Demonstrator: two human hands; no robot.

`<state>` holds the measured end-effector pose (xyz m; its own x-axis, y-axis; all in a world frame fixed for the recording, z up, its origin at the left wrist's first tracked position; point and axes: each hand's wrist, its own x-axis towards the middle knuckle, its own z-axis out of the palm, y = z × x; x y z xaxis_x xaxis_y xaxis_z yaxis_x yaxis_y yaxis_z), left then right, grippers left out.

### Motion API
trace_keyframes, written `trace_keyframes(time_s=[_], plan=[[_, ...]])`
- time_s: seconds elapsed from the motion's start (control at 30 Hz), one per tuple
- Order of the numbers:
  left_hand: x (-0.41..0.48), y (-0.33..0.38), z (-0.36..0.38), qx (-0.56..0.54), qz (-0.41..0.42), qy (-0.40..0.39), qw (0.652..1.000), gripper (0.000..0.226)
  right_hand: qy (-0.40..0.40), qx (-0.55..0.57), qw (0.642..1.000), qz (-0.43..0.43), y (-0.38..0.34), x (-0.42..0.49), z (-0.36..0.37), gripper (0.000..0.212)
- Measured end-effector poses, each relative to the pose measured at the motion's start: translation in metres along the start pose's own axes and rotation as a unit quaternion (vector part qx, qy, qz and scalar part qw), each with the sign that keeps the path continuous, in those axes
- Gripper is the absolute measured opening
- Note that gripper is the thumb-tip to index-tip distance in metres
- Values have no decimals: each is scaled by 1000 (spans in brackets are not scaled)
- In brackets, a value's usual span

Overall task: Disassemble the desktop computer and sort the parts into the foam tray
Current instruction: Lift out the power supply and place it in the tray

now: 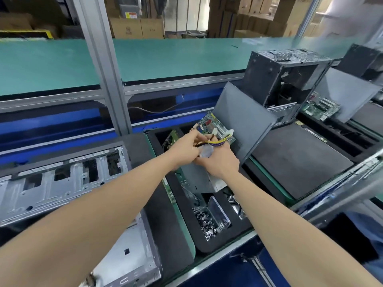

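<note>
"Starting from the left, what is that bare metal frame?"

"The stripped chassis, lying flat and emptied as far as I can see. Just beside it sits the foam tray, with screws heaped in a near pocket, presumably so they don't scatter."

"And the hands?"

"Together over the middle of the tray. The left hand pinches the cable bundle from above, and the right hand curls round it from below. Yellow and black wires loop between them. My guess is they gather the loose leads so the power supply beneath can go into its pocket without snagging."

"Is the power supply down?"

"It rests tilted in the tray under the wrists. Whether it's fully seated I can't tell."

"Further right?"

"The motherboard stands on edge in a slot behind the hands, likely to save room. A grey side panel leans by it, and another opened case stands beyond."
</note>
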<state>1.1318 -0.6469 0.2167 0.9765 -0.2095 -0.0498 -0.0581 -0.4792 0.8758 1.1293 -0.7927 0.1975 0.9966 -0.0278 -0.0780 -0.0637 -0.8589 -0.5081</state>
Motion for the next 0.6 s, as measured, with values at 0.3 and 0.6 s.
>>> trace_keyframes(time_s=[0.3, 0.6], plan=[[25, -20, 5, -57, -23, 132, 989, 16, 1, -25, 1000, -8, 15, 32, -5, 70], [65, -51, 22, -97, -120, 23, 988, 37, -75, -133, 987, -56, 42, 89, 5, 65]])
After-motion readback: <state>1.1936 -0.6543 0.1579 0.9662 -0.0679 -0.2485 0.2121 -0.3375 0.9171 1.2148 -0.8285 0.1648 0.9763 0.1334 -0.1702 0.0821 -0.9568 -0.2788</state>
